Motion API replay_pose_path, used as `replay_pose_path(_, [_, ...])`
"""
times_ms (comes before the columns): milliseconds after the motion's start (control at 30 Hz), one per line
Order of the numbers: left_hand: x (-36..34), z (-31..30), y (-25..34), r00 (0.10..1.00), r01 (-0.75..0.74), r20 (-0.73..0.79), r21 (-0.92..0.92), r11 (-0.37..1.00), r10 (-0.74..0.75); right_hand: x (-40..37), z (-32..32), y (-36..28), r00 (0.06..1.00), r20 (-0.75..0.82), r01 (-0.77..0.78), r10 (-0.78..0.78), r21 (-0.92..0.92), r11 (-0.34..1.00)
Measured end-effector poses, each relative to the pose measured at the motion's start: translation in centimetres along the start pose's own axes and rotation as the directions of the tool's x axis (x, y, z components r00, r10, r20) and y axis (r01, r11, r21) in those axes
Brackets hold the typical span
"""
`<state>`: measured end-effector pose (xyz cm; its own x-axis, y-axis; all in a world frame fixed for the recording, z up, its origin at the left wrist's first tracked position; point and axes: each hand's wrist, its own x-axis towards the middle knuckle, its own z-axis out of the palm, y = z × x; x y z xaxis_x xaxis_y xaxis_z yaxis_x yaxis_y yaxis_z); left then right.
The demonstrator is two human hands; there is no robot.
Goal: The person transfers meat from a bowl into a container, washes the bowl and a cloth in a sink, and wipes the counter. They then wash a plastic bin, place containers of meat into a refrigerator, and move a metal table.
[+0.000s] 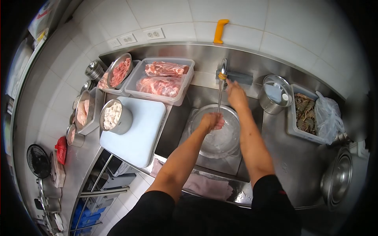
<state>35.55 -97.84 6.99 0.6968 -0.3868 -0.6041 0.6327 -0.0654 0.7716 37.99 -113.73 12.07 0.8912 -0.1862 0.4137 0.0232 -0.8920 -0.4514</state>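
1. Your left hand (212,121) is curled under the water stream, over the round steel bowl (224,147) in the sink (175,128) mid-surface. You cannot tell whether its grip holds anything.
2. Your right hand (235,94) touches the steel tap (223,74) at the surface's back edge, its grip narrow. Whether it clasps the tap is unclear.

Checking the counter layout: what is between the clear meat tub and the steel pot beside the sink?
In the head view, the faucet, with the right hand on it, stands between the meat tub and the steel pot.
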Motion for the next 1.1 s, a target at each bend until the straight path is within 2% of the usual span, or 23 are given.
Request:
replay_pose_path(33, [0.7,-0.1,-0.1,1.0,-0.013,0.021,-0.056,0.998,0.014,-1.3,0.5,-0.4,0.999,0.006,-0.038,0.038,0.215,0.976])
replay_pose_path(67, [1.4,-0.4,-0.2,0.982,-0.055,0.161,-0.269,0.962,0.101,-2.5,1.0,-0.9,0.997,0.018,-0.075,0.074,0.42,0.905])
replay_pose_path(100, [1.7,-0.6,-0.2,0.937,-0.06,0.276,-0.473,0.879,0.213,-4.0,-0.2,-3.0,0.924,0.266,-0.383,0.277,0.672,0.634])
replay_pose_path(133, [2.3,-0.7,-0.2,0.869,-0.029,0.358,-0.652,0.758,0.342,-4.9,-1.6,-4.7,0.765,0.54,-0.629,0.351,0.743,0.226])
replay_pose_path(200, [5.8,-2.3,-1.5,0.642,0.111,0.572,-0.728,0.676,0.511,-5.7,1.4,-3.8,0.739,0.603,-0.658,0.3,0.743,0.126])
replay_pose_path(233, [5.5,-2.3,-1.0,0.499,0.188,0.633,-0.745,0.639,0.591,-5.5,2.2,-4.0,0.751,0.576,-0.647,0.323,0.741,0.18])
replay_pose_path(300, [2.3,1.4,0.5,0.878,-0.081,0.228,-0.797,0.599,0.421,-4.3,3.3,-4.7,0.793,0.455,-0.599,0.404,0.701,0.387])
replay_pose_path(333, [0.3,3.0,1.5,0.954,-0.213,-0.028,-0.764,0.609,0.299,-3.6,3.7,-5.3,0.824,0.351,-0.558,0.445,0.64,0.529])
replay_pose_path(433, [0.4,2.3,2.1,0.977,-0.054,0.114,-0.691,0.721,0.183,-4.3,4.3,-5.4,0.865,0.252,-0.5,0.433,0.487,0.716])
replay_pose_path(500, [5.2,0.1,1.0,0.951,-0.206,0.064,-0.597,0.776,0.301,-5.1,4.0,-5.7,0.937,0.164,-0.348,0.31,0.536,0.769])
replay_pose_path(567, [7.7,-0.2,0.9,0.942,-0.248,0.045,-0.578,0.778,0.333,-7.6,3.2,-6.4,0.99,-0.001,-0.109,0.141,0.63,0.769])
replay_pose_path(633, [7.2,0.8,1.1,0.963,-0.182,0.037,-0.644,0.743,0.268,-8.9,2.9,-5.9,0.984,0.019,-0.127,0.175,0.764,0.633])
replay_pose_path(667, [5.9,1.4,1.6,0.964,-0.214,0.029,-0.508,0.834,0.265,-9.3,2.9,-5.5,0.981,0.034,-0.136,0.19,0.823,0.552])
replay_pose_path(733, [3.5,1.9,2.8,0.963,-0.26,0.016,-0.194,0.946,0.268,-9.7,2.2,-3.1,0.991,0.106,-0.135,0.085,0.701,0.7])
replay_pose_path(767, [3.4,0.6,2.2,0.94,-0.322,0.112,-0.023,0.947,0.322,-9.8,1.7,-2.2,0.985,0.17,-0.142,0.041,0.642,0.753])
replay_pose_path(800, [5.0,-1.0,0.9,0.896,-0.443,0.215,0.403,0.801,0.387,-9.9,1.0,-1.5,0.973,0.233,-0.139,-0.001,0.583,0.801])
replay_pose_path(833, [7.5,-3.3,-1.1,0.859,-0.497,0.335,0.729,0.472,0.387,-10.4,-0.8,-1.4,0.919,0.395,-0.186,0.0,0.432,0.883])
replay_pose_path(867, [8.4,-5.3,-2.8,0.84,-0.473,0.438,0.88,0.037,0.321,-11.1,-3.0,-1.8,0.837,0.547,-0.196,0.019,0.267,0.944])
replay_pose_path(900, [-5.2,-2.3,2.7,0.986,-0.146,0.156,0.979,-0.144,0.064,-11.7,-4.9,-2.3,0.757,0.653,-0.171,0.04,0.137,0.976])
replay_pose_path(933, [-6.9,-4.4,0.7,0.962,-0.086,0.166,0.938,-0.335,0.218,-12.7,-6.1,-2.6,0.668,0.74,-0.122,0.074,0.011,0.992])
replay_pose_path(967, [-7.5,-6.5,-0.7,0.905,0.01,0.208,0.86,-0.509,0.37,-14.3,-6.3,-2.1,0.652,0.758,-0.086,-0.021,0.101,0.991])
replay_pose_path(1033, [-9.5,-9.2,-1.5,0.895,0.034,0.208,0.851,-0.524,0.395,-17.3,-9.0,-3.8,0.56,0.817,-0.044,-0.139,0.197,0.979])
replay_pose_path(1100, [-12.4,-10.9,-1.0,0.982,-0.102,0.13,0.976,-0.194,0.139,-20.9,-11.7,-5.4,0.469,0.851,0.063,-0.237,0.235,0.97])
